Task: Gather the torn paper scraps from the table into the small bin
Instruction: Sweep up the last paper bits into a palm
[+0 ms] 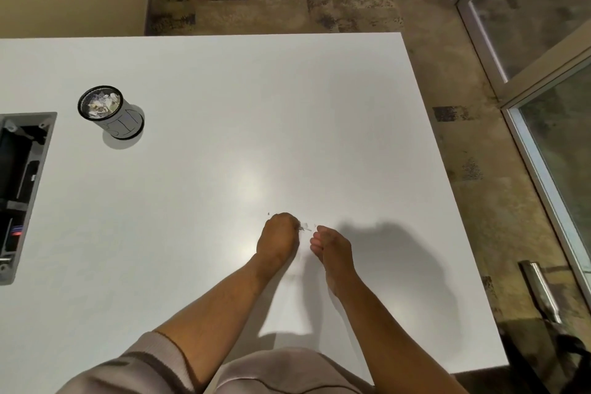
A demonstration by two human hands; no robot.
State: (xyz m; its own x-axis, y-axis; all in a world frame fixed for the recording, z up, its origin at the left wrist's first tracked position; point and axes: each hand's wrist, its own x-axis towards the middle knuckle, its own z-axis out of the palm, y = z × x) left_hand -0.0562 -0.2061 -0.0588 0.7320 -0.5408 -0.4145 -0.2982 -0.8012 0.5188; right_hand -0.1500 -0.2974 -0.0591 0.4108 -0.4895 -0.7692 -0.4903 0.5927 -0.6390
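Observation:
A small grey round bin (110, 112) stands at the far left of the white table (224, 105), with torn paper scraps (100, 103) showing inside it. Near the table's middle front, my left hand (279, 238) is curled into a fist, and small paper scraps (305, 227) stick out at its right side. My right hand (331, 245) rests on the table just to the right, fingers together and bent, their tips close to those scraps. A tiny fleck (268, 214) lies just left of my left hand.
A grey-framed cable box opening (22, 189) is cut into the table at the left edge. The table's right edge runs along a patterned floor (463, 169). A glass door with a metal handle (540, 291) stands at the right.

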